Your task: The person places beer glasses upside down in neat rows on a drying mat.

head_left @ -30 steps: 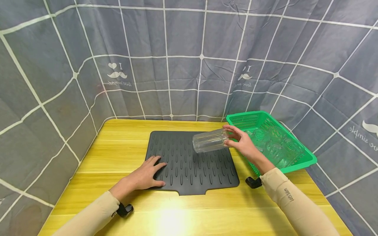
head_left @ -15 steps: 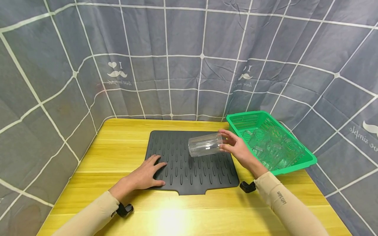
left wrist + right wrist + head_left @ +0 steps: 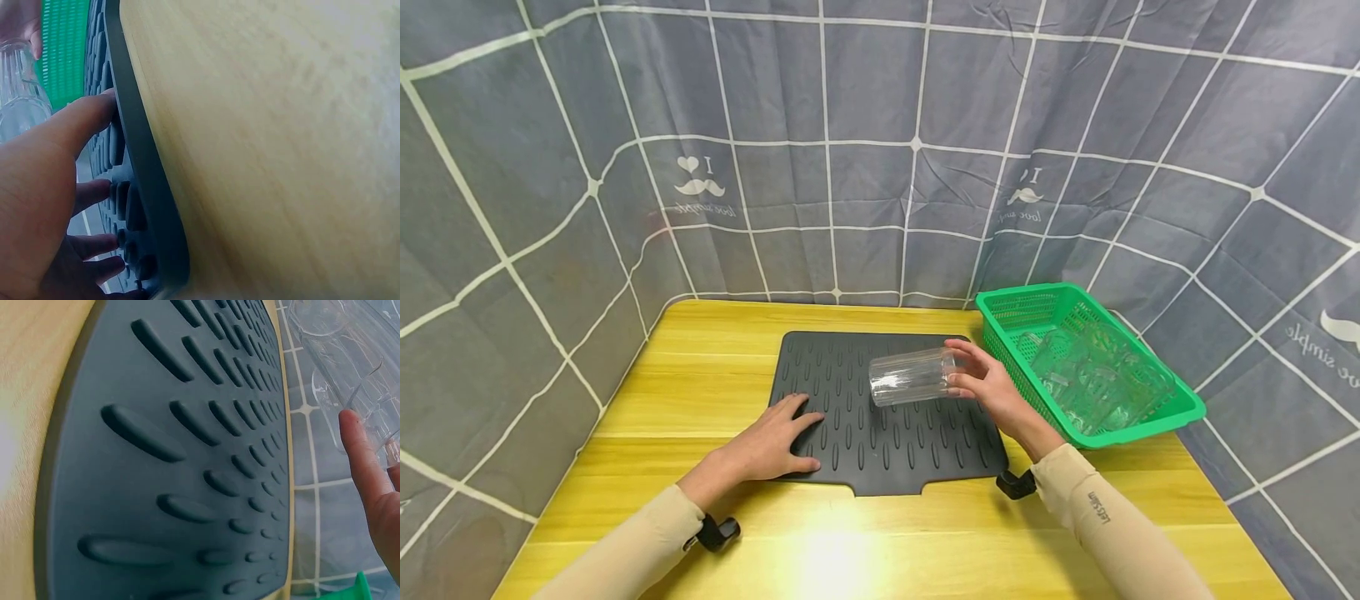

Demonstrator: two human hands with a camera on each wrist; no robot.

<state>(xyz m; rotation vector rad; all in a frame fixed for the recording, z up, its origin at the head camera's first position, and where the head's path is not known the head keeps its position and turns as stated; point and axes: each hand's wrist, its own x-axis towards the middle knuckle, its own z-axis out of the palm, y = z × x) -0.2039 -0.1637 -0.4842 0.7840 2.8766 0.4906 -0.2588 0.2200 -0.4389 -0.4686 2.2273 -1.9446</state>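
My right hand grips a clear drinking glass near one end, thumb on the near side and fingers over the far side. The glass lies on its side in the air over a black ridged mat, its other end pointing left. Part of the glass and the thumb show in the right wrist view. My left hand rests with spread fingers on the mat's left edge. From the left wrist, the thumb and fingertips touch the ridges, and the glass appears beyond.
A green plastic basket stands at the right, close beside the mat, with several clear glasses lying in it. The wooden table backs onto a grey checked curtain that also runs along both sides.
My right hand has carried the glass left and slightly toward me, away from the basket and farther over the mat. The left hand has stayed in place on the mat.
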